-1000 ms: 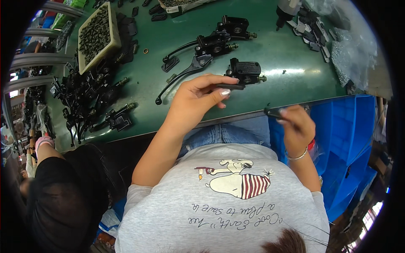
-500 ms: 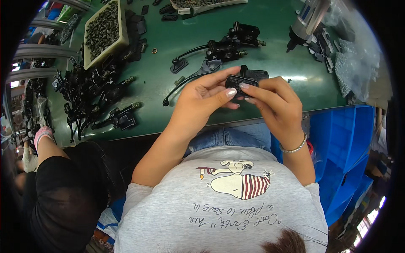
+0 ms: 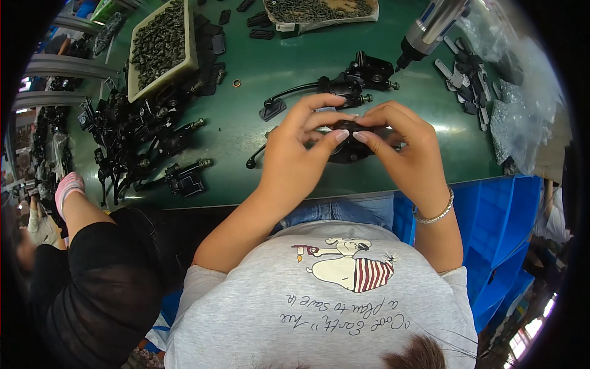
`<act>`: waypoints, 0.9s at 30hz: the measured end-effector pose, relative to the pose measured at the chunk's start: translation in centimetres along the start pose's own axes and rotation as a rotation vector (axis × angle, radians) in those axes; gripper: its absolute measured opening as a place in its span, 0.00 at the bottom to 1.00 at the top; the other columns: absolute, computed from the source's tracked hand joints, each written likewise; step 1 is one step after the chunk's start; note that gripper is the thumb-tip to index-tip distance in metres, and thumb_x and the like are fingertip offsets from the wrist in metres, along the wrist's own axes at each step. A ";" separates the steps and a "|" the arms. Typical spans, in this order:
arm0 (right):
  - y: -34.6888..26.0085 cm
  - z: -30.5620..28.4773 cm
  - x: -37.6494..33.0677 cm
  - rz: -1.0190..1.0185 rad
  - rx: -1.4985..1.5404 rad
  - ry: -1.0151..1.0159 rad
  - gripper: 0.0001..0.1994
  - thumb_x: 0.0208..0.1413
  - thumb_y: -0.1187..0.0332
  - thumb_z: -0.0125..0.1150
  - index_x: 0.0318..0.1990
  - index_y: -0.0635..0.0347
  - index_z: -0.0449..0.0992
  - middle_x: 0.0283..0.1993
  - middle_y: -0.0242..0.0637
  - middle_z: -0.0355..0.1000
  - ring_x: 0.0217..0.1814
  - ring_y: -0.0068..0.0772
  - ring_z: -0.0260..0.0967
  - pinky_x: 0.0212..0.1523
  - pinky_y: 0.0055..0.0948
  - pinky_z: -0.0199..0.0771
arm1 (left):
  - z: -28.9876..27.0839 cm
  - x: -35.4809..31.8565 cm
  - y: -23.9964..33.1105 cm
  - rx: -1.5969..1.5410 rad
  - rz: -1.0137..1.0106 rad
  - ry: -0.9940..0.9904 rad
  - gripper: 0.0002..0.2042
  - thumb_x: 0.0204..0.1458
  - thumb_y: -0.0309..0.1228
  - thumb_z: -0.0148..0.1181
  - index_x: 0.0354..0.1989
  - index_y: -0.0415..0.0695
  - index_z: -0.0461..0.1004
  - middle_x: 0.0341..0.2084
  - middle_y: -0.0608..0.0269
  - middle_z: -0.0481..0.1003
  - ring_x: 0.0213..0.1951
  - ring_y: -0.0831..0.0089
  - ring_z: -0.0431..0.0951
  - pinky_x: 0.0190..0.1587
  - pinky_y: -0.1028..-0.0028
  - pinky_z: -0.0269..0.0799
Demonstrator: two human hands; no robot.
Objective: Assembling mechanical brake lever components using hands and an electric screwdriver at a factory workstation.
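Note:
With fingertips nearly meeting, my left hand (image 3: 298,144) and my right hand (image 3: 409,144) pinch a small black cover (image 3: 350,125), mostly hidden by the fingers. Just below it a black brake lever assembly (image 3: 351,155) lies on the green table, partly covered by my hands. Its lever (image 3: 257,157) sticks out to the left of my left hand. Beyond my hands lie more black brake lever assemblies (image 3: 372,69), one with its lever pointing left.
At the left are a heap of brake lever assemblies (image 3: 144,132) and a bin of small dark parts (image 3: 132,83). A tray of screws (image 3: 326,26) stands at the back. An electric screwdriver (image 3: 424,38) hangs back right, near loose flat pieces (image 3: 467,83). A co-worker's gloved hand (image 3: 69,184) is far left.
The black cover, tilted to show its flat face before, is now turned and mostly hidden between my fingertips. My right hand's fingers have moved closer to the left's. The view has shifted slightly.

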State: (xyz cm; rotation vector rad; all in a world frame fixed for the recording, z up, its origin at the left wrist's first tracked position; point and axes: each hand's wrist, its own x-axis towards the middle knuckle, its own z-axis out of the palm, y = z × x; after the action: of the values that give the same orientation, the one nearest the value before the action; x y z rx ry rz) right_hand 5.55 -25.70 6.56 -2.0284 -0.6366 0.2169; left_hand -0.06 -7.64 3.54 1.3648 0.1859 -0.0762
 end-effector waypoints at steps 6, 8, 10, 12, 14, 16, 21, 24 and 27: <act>-1.4 0.2 1.7 0.139 -0.093 -0.187 0.16 0.50 0.81 0.66 0.48 0.62 0.76 0.36 0.36 0.74 0.38 0.26 0.74 0.33 0.20 0.73 | 0.3 0.4 -0.2 0.235 0.286 0.067 0.24 0.52 0.17 0.61 0.58 0.39 0.66 0.47 0.57 0.78 0.42 0.74 0.78 0.42 0.78 0.72; -1.1 0.2 2.7 -0.036 -0.085 -0.144 0.15 0.51 0.80 0.65 0.47 0.63 0.75 0.36 0.35 0.74 0.40 0.25 0.74 0.36 0.22 0.73 | -0.3 0.8 0.3 0.192 0.303 0.113 0.24 0.52 0.17 0.61 0.58 0.39 0.66 0.48 0.57 0.78 0.42 0.73 0.78 0.43 0.77 0.72; -0.4 0.1 3.7 -0.125 -0.078 -0.129 0.14 0.51 0.80 0.65 0.46 0.63 0.75 0.36 0.34 0.75 0.40 0.25 0.73 0.37 0.23 0.73 | -2.8 1.7 1.1 0.216 0.301 0.149 0.21 0.51 0.18 0.62 0.55 0.40 0.69 0.47 0.60 0.78 0.42 0.75 0.77 0.43 0.76 0.72; 0.9 -0.1 4.5 0.013 0.125 -0.002 0.12 0.51 0.78 0.66 0.44 0.62 0.76 0.37 0.33 0.76 0.38 0.25 0.74 0.36 0.24 0.74 | -4.6 2.3 1.5 0.225 0.299 0.170 0.20 0.51 0.18 0.63 0.54 0.40 0.71 0.47 0.61 0.79 0.42 0.76 0.76 0.42 0.76 0.72; 2.3 -0.3 5.4 0.083 0.224 0.061 0.11 0.52 0.77 0.67 0.43 0.62 0.76 0.38 0.33 0.77 0.37 0.25 0.74 0.36 0.25 0.74 | -5.8 2.8 1.7 0.418 0.160 0.140 0.18 0.50 0.20 0.65 0.50 0.41 0.74 0.45 0.62 0.78 0.40 0.77 0.75 0.42 0.75 0.72; 3.4 -0.2 6.5 0.201 0.380 0.025 0.10 0.53 0.75 0.67 0.42 0.63 0.76 0.39 0.32 0.77 0.37 0.20 0.73 0.35 0.22 0.74 | -6.2 3.1 1.7 0.513 0.091 0.129 0.17 0.49 0.21 0.66 0.48 0.42 0.75 0.45 0.63 0.78 0.39 0.77 0.74 0.41 0.75 0.72; 3.9 -0.2 6.8 0.363 0.394 -0.019 0.09 0.54 0.75 0.66 0.42 0.64 0.77 0.36 0.29 0.76 0.35 0.16 0.69 0.33 0.18 0.68 | -5.3 4.4 0.6 0.896 0.338 0.121 0.16 0.47 0.25 0.70 0.46 0.41 0.77 0.38 0.65 0.78 0.34 0.76 0.73 0.38 0.76 0.70; 3.6 -0.3 6.8 0.411 0.365 -0.014 0.09 0.54 0.73 0.67 0.41 0.64 0.77 0.35 0.29 0.75 0.33 0.16 0.69 0.32 0.18 0.67 | -3.6 5.1 0.2 0.789 0.408 0.027 0.16 0.48 0.28 0.70 0.46 0.39 0.77 0.36 0.65 0.77 0.32 0.76 0.72 0.37 0.77 0.69; 3.4 -0.2 6.9 0.421 0.370 -0.014 0.10 0.54 0.71 0.68 0.42 0.64 0.78 0.33 0.29 0.76 0.33 0.16 0.69 0.31 0.17 0.68 | -2.5 6.0 0.0 0.613 0.093 0.009 0.14 0.50 0.30 0.69 0.44 0.38 0.79 0.34 0.65 0.77 0.31 0.77 0.72 0.36 0.77 0.69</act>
State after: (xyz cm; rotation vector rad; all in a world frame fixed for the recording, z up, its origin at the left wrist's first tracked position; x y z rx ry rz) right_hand 12.63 -23.65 4.47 -1.7778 -0.1511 0.5559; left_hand 5.63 -4.89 1.99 1.9827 0.1084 -0.0511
